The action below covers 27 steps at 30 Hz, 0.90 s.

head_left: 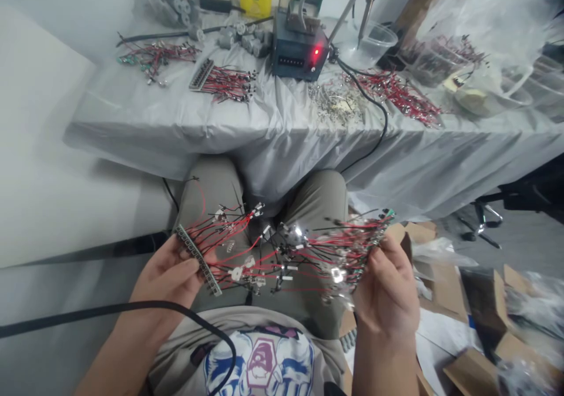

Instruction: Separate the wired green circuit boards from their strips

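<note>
Above my lap, my left hand [174,275] grips a narrow circuit board strip [198,259], thumb on its face. Red and black wires run from that strip toward the middle, with small white and metal parts on their ends. On the other side my right hand [388,278] pinches a second board strip [382,224], seen mostly edge-on with a green corner. Its wire bundle [339,240] points left, somewhat blurred, and carries small shiny parts. Between my hands the two sets of wires meet and overlap; whether they are tangled I cannot tell.
Across the covered table [154,120] sit another wired board strip [201,76], loose red wires [408,96], small metal bits [337,105], a dark box with a red light [299,52] and metal cylinders [247,40]. Cardboard boxes [445,284] lie on the floor at right. A black cable [132,306] crosses my left forearm.
</note>
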Each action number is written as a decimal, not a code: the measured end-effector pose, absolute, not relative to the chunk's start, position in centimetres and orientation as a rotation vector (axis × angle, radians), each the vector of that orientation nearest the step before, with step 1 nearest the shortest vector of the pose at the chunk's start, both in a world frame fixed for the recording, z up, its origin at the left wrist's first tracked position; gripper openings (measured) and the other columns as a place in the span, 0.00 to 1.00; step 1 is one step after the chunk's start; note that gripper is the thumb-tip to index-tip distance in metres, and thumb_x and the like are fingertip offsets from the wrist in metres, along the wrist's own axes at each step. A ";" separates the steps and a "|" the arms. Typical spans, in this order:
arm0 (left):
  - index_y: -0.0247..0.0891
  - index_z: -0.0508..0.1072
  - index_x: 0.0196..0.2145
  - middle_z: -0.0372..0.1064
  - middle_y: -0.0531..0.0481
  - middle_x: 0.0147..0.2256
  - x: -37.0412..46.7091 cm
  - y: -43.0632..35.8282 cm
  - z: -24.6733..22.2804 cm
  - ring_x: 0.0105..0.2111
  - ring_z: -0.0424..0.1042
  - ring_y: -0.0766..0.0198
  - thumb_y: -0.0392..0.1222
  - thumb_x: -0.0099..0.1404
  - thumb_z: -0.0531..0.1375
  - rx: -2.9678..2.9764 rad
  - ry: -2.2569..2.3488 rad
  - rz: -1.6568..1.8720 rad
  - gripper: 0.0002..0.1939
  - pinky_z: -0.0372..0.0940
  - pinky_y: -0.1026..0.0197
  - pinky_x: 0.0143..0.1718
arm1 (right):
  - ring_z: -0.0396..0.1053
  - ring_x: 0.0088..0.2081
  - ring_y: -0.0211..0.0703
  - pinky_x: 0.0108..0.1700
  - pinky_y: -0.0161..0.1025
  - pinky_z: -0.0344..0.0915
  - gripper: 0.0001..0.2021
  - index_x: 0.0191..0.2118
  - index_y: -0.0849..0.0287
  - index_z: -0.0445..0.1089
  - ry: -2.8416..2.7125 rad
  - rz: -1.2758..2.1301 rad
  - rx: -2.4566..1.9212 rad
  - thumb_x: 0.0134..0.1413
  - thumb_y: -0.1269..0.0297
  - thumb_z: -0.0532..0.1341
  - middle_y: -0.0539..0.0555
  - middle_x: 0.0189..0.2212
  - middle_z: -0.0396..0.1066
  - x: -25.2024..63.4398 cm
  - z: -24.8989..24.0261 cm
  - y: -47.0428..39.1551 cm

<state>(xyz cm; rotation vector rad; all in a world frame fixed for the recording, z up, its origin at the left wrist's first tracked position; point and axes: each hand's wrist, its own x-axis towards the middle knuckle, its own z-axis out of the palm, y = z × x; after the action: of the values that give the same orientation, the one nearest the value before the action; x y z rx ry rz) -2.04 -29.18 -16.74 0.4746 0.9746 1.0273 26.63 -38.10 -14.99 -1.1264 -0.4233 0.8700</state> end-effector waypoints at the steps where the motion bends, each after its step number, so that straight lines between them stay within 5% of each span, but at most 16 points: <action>1: 0.40 0.88 0.39 0.83 0.53 0.32 -2.0 -29.2 -16.7 0.28 0.81 0.71 0.37 0.41 0.85 0.475 0.984 1.038 0.25 0.76 0.77 0.33 | 0.82 0.31 0.46 0.49 0.48 0.83 0.19 0.46 0.49 0.86 -0.423 0.864 -1.128 0.46 0.56 0.82 0.51 0.38 0.86 26.6 -14.9 -38.1; 17: 0.44 0.88 0.40 0.85 0.53 0.37 -2.2 -29.3 -17.2 0.33 0.84 0.65 0.37 0.43 0.83 0.447 1.073 1.077 0.24 0.81 0.70 0.44 | 0.81 0.30 0.47 0.48 0.49 0.83 0.21 0.45 0.47 0.86 -0.417 0.818 -1.163 0.43 0.53 0.82 0.51 0.35 0.85 26.9 -14.7 -38.2; 20: 0.43 0.87 0.38 0.85 0.52 0.36 -2.1 -29.2 -17.3 0.32 0.83 0.62 0.38 0.43 0.83 0.439 1.095 1.086 0.23 0.83 0.64 0.42 | 0.81 0.31 0.46 0.47 0.47 0.83 0.19 0.46 0.47 0.85 -0.412 0.802 -1.173 0.46 0.55 0.81 0.51 0.38 0.85 27.2 -14.9 -38.3; 24: 0.42 0.86 0.37 0.84 0.53 0.35 -2.4 -28.9 -17.6 0.32 0.82 0.65 0.37 0.41 0.84 0.424 1.123 1.115 0.23 0.81 0.70 0.37 | 0.81 0.31 0.49 0.47 0.54 0.82 0.19 0.47 0.48 0.83 -0.407 0.785 -1.196 0.49 0.54 0.79 0.52 0.39 0.84 27.8 -15.2 -38.5; 27: 0.42 0.86 0.39 0.84 0.52 0.34 -3.2 -28.9 -17.3 0.32 0.82 0.65 0.37 0.41 0.84 0.420 1.147 1.133 0.25 0.81 0.70 0.38 | 0.78 0.28 0.48 0.39 0.50 0.82 0.20 0.46 0.48 0.83 -0.409 0.756 -1.226 0.45 0.53 0.80 0.52 0.37 0.83 28.2 -14.9 -38.9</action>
<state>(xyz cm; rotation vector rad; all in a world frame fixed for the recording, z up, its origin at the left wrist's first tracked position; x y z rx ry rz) -3.16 -28.94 -17.30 0.4200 1.1470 1.1333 28.20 -38.94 -14.89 -1.2260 -0.4093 0.7561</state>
